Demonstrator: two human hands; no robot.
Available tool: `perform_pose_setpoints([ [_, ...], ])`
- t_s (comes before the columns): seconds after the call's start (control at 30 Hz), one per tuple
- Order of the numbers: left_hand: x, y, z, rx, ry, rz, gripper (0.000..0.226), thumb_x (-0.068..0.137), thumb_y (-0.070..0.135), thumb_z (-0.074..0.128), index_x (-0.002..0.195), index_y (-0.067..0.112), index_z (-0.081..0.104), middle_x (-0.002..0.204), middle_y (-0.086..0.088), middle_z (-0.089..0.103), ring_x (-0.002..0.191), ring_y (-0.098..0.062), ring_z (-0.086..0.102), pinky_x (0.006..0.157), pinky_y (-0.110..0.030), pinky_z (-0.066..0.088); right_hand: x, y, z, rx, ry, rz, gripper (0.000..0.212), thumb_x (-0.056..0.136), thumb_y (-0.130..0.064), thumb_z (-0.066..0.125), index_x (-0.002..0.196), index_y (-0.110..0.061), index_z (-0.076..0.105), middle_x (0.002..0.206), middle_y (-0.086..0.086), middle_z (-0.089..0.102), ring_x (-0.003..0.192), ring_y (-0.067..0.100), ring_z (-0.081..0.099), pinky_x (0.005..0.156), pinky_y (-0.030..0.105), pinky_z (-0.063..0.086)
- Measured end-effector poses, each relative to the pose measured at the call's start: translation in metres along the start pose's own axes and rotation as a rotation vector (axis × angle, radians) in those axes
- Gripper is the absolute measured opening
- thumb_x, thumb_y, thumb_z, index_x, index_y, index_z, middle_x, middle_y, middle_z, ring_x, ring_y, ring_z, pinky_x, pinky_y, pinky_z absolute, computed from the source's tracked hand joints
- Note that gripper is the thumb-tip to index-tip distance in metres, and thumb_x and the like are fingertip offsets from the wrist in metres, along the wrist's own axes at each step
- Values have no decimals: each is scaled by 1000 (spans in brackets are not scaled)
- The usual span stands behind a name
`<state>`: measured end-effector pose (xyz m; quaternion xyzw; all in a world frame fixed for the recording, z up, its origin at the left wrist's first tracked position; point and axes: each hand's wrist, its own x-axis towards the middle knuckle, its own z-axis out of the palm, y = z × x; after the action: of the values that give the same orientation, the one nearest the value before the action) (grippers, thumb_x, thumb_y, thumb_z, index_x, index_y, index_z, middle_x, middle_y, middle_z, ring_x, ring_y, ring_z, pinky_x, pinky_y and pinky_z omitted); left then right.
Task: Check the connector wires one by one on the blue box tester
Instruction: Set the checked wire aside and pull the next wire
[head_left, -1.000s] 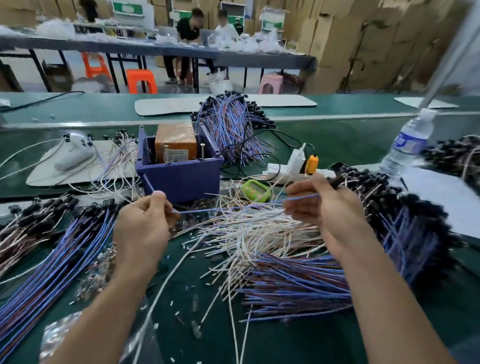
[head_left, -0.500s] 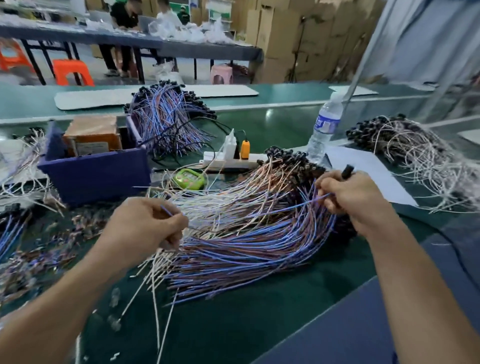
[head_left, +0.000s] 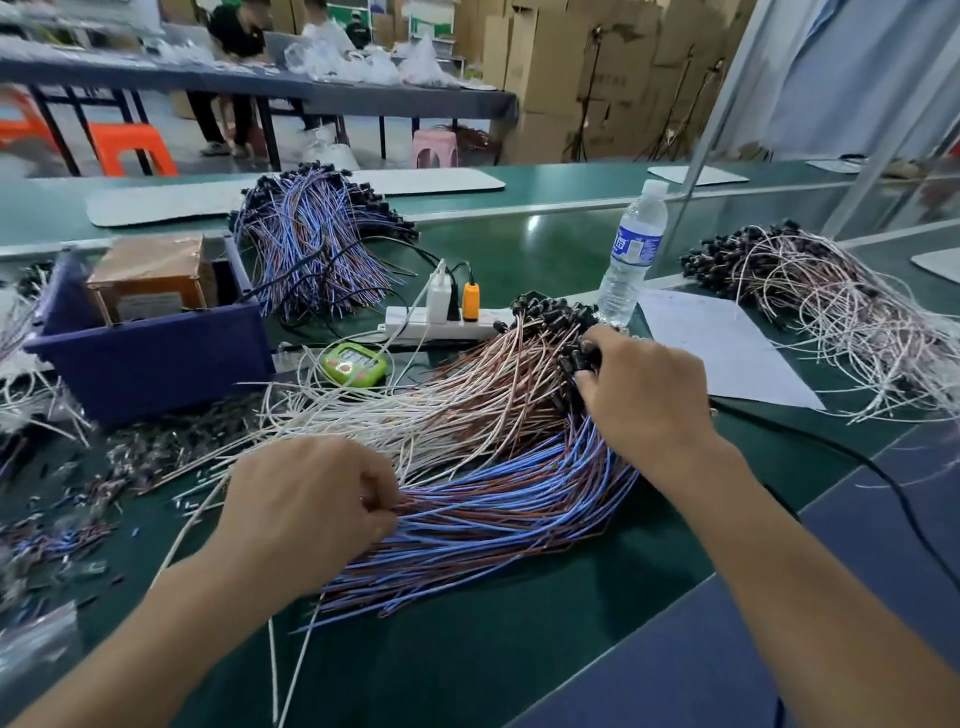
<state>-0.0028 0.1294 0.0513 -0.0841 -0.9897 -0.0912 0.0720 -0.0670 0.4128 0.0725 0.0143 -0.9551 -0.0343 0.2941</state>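
A big fan of connector wires (head_left: 483, 467), white, brown and blue with black plugs at the far end, lies on the green bench in front of me. My left hand (head_left: 306, 509) has its fingers curled and pinches wire ends at the near left side of the fan. My right hand (head_left: 644, 395) is curled over the black plugs (head_left: 550, 317) at the fan's far right and grips some of them. The blue box tester (head_left: 150, 353), holding a brown taped unit (head_left: 150, 280), stands at the left, away from both hands.
A second wire bundle (head_left: 311, 239) lies behind the tester, a third (head_left: 831, 301) at the far right. Between them are a white power strip (head_left: 441, 319), a green timer (head_left: 356, 364), a water bottle (head_left: 631, 254) and a paper sheet (head_left: 722, 348). Loose scraps (head_left: 78, 499) litter the left.
My view has swung right. The single blue wire stretched between my hands is down; my right hand has dropped onto the black plugs and my left has moved to the wire ends.
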Motion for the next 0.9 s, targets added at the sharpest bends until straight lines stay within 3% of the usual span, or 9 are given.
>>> perform_pose_setpoints([
  [0.1,5,6,7,-331,-50,79,31,67,49,89,95,50,75,99,35,64,96,3,56,83,-25,44,-2,-11,8,-87,70,-10,43,75,-50,85,100,-18,71,50,1,62,47,24,61,62,29,33],
  [0.17,10,15,13,-445,-132,162,52,67,51,89,116,49,71,115,45,53,111,14,45,97,-24,37,-4,-12,13,-125,77,-1,60,72,-53,86,117,-16,70,52,3,63,50,21,60,69,32,39],
  [0.27,14,30,25,-458,-218,254,79,64,55,88,137,48,59,132,40,47,118,13,39,100,-23,33,-4,-11,14,-120,74,3,65,71,-36,90,128,-16,66,74,5,72,73,24,63,82,38,35],
  [0.37,15,37,38,-483,-286,265,83,66,47,91,142,43,57,139,29,55,120,6,51,105,-24,42,-7,-17,13,-90,122,-191,45,68,-4,82,112,-14,75,103,10,70,100,31,58,96,42,32],
  [0.47,18,38,46,-438,-266,302,68,75,35,88,138,39,63,139,26,61,122,6,54,106,-18,42,-21,-35,11,14,-152,-431,25,73,0,67,85,-19,77,95,3,70,99,27,60,99,39,32],
  [0.57,20,36,46,-481,-288,257,59,77,30,85,132,41,67,130,28,66,114,6,60,101,-20,46,-34,-51,17,125,-522,-396,18,79,-8,59,75,-25,53,78,-6,55,88,26,60,80,35,35],
  [0.63,22,33,46,-498,-279,223,56,73,35,85,126,45,69,113,24,74,95,6,65,87,-17,50,-36,-55,22,211,-553,-323,21,80,-7,58,77,-23,45,80,-4,47,90,29,59,71,32,29],
  [0.73,27,25,41,-464,-225,182,47,70,46,86,115,49,71,89,21,73,74,9,61,65,-4,43,-32,-62,20,214,-492,-311,17,80,-10,58,75,-24,51,81,-2,61,89,29,63,70,32,30],
  [0.9,32,-4,20,-540,-121,25,11,75,43,83,81,48,75,69,17,70,63,-4,62,59,-25,49,-27,-111,5,501,-461,-252,18,80,-17,58,86,-25,73,81,2,70,80,30,61,64,32,41],
])
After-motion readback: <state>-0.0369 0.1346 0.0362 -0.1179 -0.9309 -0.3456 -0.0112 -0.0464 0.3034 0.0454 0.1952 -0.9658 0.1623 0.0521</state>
